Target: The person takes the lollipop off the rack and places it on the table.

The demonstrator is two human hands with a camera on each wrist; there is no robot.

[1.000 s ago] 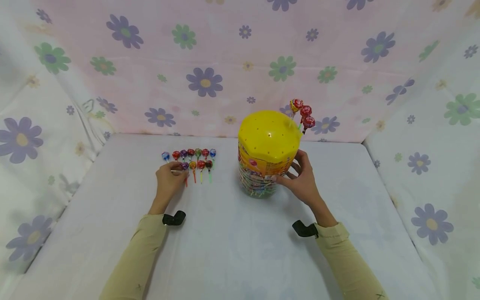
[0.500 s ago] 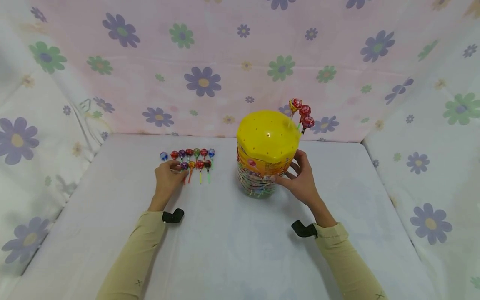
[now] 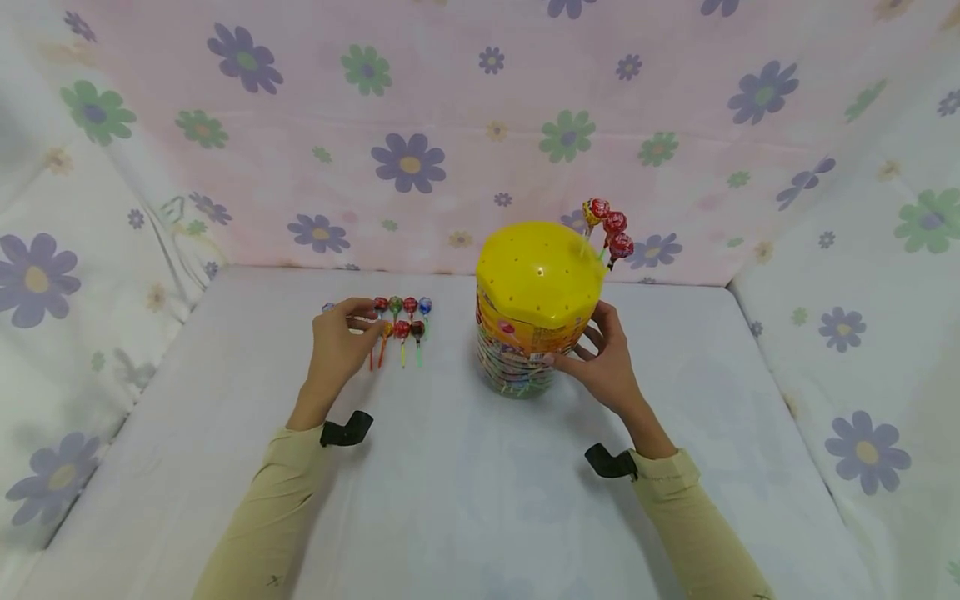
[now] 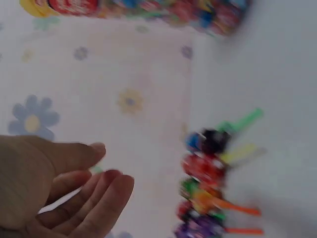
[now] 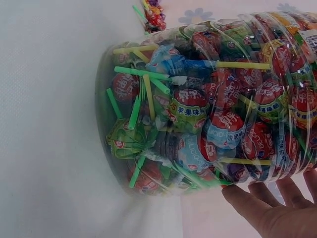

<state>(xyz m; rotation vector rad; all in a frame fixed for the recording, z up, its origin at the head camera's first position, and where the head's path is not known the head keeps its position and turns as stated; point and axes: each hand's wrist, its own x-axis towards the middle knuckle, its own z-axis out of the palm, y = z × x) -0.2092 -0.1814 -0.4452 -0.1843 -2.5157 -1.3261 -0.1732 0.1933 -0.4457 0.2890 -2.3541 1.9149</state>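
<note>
In the head view my left hand (image 3: 337, 346) hovers over the left end of two rows of wrapped lollipops (image 3: 402, 330) on the table. The left wrist view shows that hand (image 4: 79, 191) holding nothing, thumb and loosely bent fingers apart, with a purple lollipop (image 4: 198, 228) lying away from it. My right hand (image 3: 606, 362) grips the side of a clear candy jar (image 3: 517, 367), thumb in front and fingers round the right side. Packed lollipops show through its wall (image 5: 190, 104). On top is a yellow lid (image 3: 540, 271) dotted with small holes.
Three lollipops (image 3: 615, 222) stick up from the right edge of the lid. The white-covered table (image 3: 465, 483) ends at a pink flowered backdrop (image 3: 465, 125), with white flowered cloth (image 3: 862, 333) at the sides.
My left hand has risen slightly off the purple lollipop, its fingers now covering the left part of the back row in the head view. The right hand still holds the jar in place.
</note>
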